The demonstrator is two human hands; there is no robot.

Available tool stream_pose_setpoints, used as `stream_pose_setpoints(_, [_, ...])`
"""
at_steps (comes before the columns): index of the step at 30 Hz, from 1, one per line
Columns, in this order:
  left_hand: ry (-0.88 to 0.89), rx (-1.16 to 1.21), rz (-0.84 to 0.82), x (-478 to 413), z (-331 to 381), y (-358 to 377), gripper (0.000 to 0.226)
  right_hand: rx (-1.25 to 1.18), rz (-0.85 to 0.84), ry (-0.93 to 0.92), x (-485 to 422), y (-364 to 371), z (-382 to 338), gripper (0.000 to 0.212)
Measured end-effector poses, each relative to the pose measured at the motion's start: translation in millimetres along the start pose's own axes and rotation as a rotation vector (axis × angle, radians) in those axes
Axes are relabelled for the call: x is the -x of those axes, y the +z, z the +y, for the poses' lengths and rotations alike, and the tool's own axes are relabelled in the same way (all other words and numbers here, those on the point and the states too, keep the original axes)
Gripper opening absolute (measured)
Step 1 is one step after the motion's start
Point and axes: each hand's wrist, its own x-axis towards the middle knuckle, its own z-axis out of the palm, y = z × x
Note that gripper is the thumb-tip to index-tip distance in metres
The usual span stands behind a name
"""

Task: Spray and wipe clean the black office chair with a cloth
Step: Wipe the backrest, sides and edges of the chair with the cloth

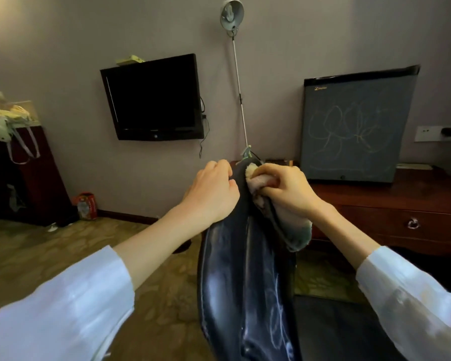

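The glossy black leather office chair fills the lower middle of the view, its backrest rising between the two arms. Pale scribbled marks show low on its surface, so most of the wiping looks left to do. The left hand curls its fingers over the backrest's top edge, while the right hand grips a bunched cream fluffy cloth pressed against that edge.

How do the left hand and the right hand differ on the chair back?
The left hand grips the top edge of the black chair back bare; the right hand clutches a pale cloth against it. The left hand sits on the back's left side, the right hand on its right side. Both have curled fingers and are near the top.
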Motion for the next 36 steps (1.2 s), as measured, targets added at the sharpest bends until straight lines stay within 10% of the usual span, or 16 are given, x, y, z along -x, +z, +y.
stream_pose_setpoints(16, [-0.085, 0.090, 0.094, 15.0, 6.2, -6.5, 0.030, -0.094, 0.034, -0.246, 200.8, -37.9, -165.0, 0.043])
stream_pose_setpoints(36, [0.065, 0.106, 0.076, -2.9, -4.7, 2.4, 0.024, 0.233, 0.094, 0.198, -115.7, 33.0, 63.9, 0.033])
